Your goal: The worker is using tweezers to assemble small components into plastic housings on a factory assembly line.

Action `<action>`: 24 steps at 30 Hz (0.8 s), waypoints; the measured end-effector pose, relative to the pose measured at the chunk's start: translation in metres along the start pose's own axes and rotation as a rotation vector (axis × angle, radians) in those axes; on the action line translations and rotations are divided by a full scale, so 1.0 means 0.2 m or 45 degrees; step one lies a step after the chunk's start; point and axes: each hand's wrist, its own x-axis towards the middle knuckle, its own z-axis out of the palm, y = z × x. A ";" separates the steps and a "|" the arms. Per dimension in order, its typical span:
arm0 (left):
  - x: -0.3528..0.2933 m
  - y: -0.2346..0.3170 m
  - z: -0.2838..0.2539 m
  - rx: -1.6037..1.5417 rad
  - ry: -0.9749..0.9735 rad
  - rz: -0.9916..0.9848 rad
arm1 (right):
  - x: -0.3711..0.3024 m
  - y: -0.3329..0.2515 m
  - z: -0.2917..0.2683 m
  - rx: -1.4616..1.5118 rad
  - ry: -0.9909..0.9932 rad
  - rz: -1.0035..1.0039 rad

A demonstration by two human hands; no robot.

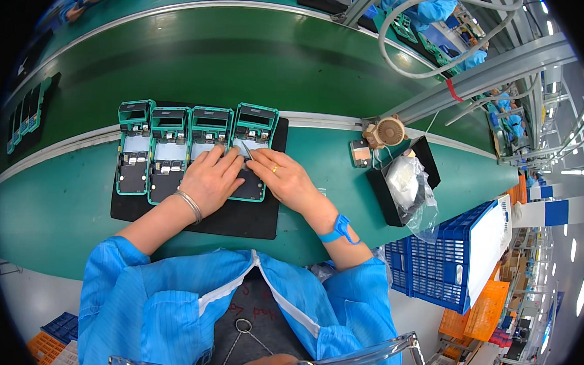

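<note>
Four-sided teal-framed device housings stand in a row on a black mat (257, 220): a leftmost housing (132, 177), a second housing (163, 187), a third housing (211, 117) and a rightmost housing (255, 190). Each has a dark window at its far end and a white patch midway. My left hand (213, 178) lies over the third housing and reaches the rightmost one, fingers stretched out, nothing visible in them. My right hand (284, 181) pinches a thin grey pointed tool (246, 149) over the rightmost housing's white area; its exact kind is unclear.
A small brown fan (388, 132) stands beside a black box (387, 197) with crumpled clear plastic, right of the mat. Beyond the bench lies a green conveyor belt (245, 61), bearing more housings (28, 119) at left. A blue crate (436, 273) stands at lower right.
</note>
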 end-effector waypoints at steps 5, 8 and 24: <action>0.00 -0.01 0.01 0.015 0.016 0.010 | -0.01 0.00 0.02 -0.035 0.019 -0.013; 0.00 0.00 0.01 0.007 0.004 0.008 | -0.01 0.00 0.02 -0.032 0.014 -0.010; 0.01 -0.01 0.00 0.043 0.046 0.034 | 0.00 0.02 0.03 0.032 0.004 0.002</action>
